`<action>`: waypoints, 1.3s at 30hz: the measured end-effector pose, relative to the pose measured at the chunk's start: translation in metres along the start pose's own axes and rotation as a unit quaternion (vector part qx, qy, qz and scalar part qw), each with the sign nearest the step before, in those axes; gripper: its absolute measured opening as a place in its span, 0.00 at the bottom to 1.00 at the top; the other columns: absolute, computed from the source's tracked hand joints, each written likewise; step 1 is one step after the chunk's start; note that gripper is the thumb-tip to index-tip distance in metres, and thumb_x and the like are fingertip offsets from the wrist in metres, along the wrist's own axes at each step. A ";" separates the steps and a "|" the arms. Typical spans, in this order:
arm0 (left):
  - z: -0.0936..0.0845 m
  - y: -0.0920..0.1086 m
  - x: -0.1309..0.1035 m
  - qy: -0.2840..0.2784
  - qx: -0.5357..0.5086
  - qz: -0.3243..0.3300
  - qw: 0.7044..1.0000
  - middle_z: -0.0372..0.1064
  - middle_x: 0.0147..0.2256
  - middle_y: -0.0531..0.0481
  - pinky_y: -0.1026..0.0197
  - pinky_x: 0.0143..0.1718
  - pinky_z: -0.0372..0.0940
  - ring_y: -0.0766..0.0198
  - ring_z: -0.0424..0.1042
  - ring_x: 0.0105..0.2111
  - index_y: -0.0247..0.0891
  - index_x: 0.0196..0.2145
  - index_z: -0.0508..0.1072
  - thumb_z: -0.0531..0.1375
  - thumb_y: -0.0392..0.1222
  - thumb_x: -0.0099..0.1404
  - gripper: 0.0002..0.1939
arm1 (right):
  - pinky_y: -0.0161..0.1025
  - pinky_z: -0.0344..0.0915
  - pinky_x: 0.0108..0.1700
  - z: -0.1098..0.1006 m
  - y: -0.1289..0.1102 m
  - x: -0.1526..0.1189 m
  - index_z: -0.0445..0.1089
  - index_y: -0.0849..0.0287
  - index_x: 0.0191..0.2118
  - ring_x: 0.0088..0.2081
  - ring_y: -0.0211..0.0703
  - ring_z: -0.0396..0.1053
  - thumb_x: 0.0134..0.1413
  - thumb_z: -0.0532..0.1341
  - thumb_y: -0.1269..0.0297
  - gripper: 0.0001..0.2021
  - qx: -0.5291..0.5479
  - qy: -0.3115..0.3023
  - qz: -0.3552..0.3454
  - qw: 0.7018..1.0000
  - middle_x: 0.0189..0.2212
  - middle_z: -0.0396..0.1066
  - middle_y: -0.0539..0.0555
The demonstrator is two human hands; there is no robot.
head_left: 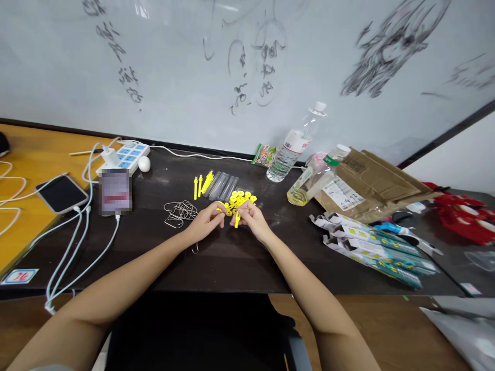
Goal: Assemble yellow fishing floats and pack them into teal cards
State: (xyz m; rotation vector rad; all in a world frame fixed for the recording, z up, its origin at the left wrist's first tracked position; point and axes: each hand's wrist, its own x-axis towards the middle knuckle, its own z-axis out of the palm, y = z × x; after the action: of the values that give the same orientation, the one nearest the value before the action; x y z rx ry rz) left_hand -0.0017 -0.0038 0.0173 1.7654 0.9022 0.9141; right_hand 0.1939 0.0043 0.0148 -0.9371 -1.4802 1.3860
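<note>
My right hand (252, 219) pinches a small yellow plastic stick-like piece (237, 221), which points down toward me. Just left of it, my left hand (208, 222) has its thumb and fingers drawn together; whatever they hold, if anything, I cannot make out. Behind both hands lies a pile of yellow plastic caps (240, 197), partly hidden by my fingers. Several clear plastic tubes (221, 186) lie side by side beyond the pile. To their left are yellow stick-like parts (202, 185) in a row. A tangle of thin metal wire hooks (180, 212) rests beside my left hand.
At left are a power strip (127, 157), white cables and two phones, one (62, 194) lying on the orange tabletop. Two bottles (288, 154) stand at the back right, near a cardboard package (358, 188). Flat printed boxes (375, 250) and scissors (410, 237) lie at right.
</note>
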 end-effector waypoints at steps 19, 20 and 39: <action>0.005 -0.002 0.000 -0.070 -0.022 -0.031 0.997 0.69 0.26 0.55 0.71 0.18 0.55 0.75 0.59 0.16 0.38 0.36 0.59 0.54 0.45 0.64 0.08 | 0.37 0.67 0.38 0.011 -0.002 -0.008 0.66 0.58 0.33 0.40 0.42 0.67 0.51 0.61 0.57 0.09 -0.190 0.003 -0.064 0.980 0.34 0.68 0.53; 0.005 -0.002 0.000 -0.070 -0.022 -0.029 0.997 0.69 0.26 0.54 0.71 0.18 0.55 0.75 0.59 0.16 0.38 0.36 0.59 0.54 0.45 0.64 0.08 | 0.37 0.67 0.37 0.010 -0.002 -0.008 0.67 0.58 0.32 0.39 0.42 0.67 0.51 0.61 0.58 0.09 -0.195 0.000 -0.062 0.979 0.34 0.68 0.53; 0.006 -0.001 0.001 -0.024 -0.011 -0.008 1.000 0.67 0.25 0.56 0.69 0.22 0.57 0.74 0.60 0.19 0.37 0.34 0.61 0.55 0.39 0.60 0.05 | 0.35 0.54 0.33 0.008 0.003 -0.013 0.54 0.56 0.35 0.28 0.37 0.57 0.57 0.50 0.68 0.01 -0.322 -0.038 -0.113 0.939 0.27 0.57 0.46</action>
State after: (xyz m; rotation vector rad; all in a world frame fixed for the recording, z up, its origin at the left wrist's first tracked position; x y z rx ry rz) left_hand 0.0032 -0.0051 0.0146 1.7524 0.8714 0.8650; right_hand 0.1909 -0.0106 0.0105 -1.0632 -2.0854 0.7759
